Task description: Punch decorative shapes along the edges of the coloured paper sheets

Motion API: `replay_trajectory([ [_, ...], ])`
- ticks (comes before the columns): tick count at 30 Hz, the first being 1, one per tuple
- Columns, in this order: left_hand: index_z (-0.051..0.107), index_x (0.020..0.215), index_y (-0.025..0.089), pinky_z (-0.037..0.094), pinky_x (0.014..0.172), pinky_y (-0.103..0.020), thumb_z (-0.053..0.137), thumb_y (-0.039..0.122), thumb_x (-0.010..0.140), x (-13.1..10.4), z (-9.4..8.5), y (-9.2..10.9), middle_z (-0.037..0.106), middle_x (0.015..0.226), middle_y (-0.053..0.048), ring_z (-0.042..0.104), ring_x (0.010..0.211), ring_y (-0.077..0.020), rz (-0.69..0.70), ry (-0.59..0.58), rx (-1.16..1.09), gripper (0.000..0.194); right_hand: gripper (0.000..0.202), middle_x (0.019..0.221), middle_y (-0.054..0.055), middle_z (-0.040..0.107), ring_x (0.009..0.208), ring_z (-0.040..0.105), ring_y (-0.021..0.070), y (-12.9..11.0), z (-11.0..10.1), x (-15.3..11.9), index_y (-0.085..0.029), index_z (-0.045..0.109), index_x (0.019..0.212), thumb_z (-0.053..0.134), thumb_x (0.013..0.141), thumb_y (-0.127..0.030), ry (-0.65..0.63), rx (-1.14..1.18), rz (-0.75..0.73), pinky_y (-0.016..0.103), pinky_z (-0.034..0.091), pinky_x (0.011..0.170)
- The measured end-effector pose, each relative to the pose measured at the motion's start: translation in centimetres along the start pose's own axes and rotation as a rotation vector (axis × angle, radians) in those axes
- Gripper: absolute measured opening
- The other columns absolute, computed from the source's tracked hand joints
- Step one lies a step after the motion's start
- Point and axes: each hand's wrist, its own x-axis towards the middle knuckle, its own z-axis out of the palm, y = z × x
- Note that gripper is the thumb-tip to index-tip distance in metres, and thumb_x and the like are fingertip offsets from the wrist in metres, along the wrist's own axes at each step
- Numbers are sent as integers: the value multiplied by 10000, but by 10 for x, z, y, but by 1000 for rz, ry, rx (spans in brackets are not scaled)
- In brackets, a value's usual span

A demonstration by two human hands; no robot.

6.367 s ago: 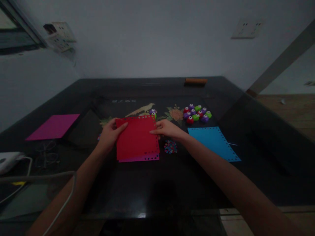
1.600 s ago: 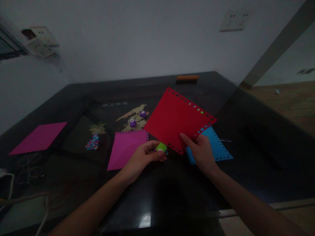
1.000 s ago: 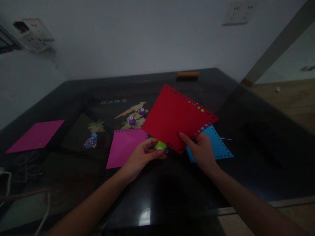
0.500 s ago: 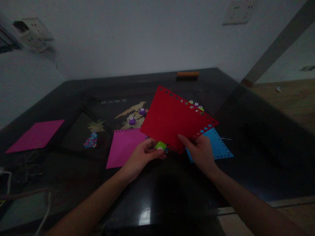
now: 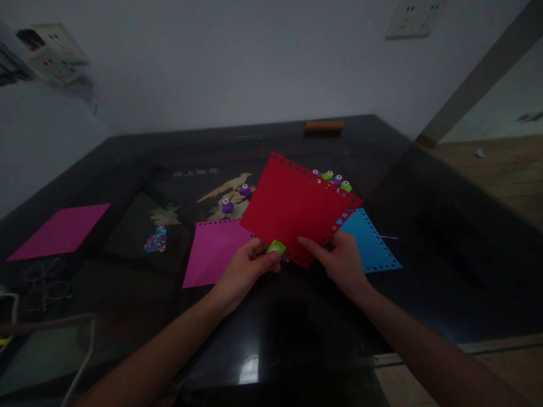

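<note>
A red sheet (image 5: 299,200) with shaped holes along its edges is tilted above the table, and my right hand (image 5: 341,260) pinches its lower right part, thumb on top. Between the fingers of my left hand (image 5: 250,265) is a small green punch (image 5: 276,247), which is at the sheet's lower left edge. Under and beside the red sheet lie a pink sheet (image 5: 212,251) and a blue sheet (image 5: 371,243), both with holes along their edges. Several green and purple punches (image 5: 345,186) stand behind the red sheet, partly hidden by it.
Two purple punches (image 5: 228,206) stand left of the red sheet. Farther left are a pile of coloured bits (image 5: 156,240) and another pink sheet (image 5: 63,230). An orange-brown roll (image 5: 324,126) lies at the table's back edge. A bent tube (image 5: 91,339) is at the lower left.
The red sheet and my right hand have shifted left, uncovering more of the punches behind and of the blue sheet. The green punch in my left hand has tilted slightly.
</note>
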Motion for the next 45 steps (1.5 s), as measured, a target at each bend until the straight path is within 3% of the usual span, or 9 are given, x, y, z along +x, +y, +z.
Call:
replay_trajectory([
  [12,643,837,135,428,652,-265,741,299,676,2,-1,-1,624,780,-34,540,676,-130,-4,36,18,249,179,965,59,729,882,679,252,-1,0,2,-206,705,893,661,755,-310,-52,3,29,410,536,803],
  [18,648,950,157,376,590,-236,721,331,694,1,-1,0,659,862,-37,551,701,-139,20,53,121,319,181,965,52,729,880,679,261,0,1,1,-213,709,896,657,757,-317,-46,-21,16,425,532,799],
  [27,640,964,156,437,784,-294,709,329,723,1,-2,0,683,1001,-74,608,887,-197,-4,40,93,304,158,967,47,727,905,669,256,2,0,1,-240,708,876,650,764,-335,-53,-27,7,446,517,845],
  [45,645,1020,142,445,813,-327,723,320,701,3,-3,-2,684,1023,-94,616,903,-215,-11,45,87,374,164,994,44,722,918,667,253,5,1,1,-231,697,894,643,776,-333,-60,-49,-11,427,515,841],
])
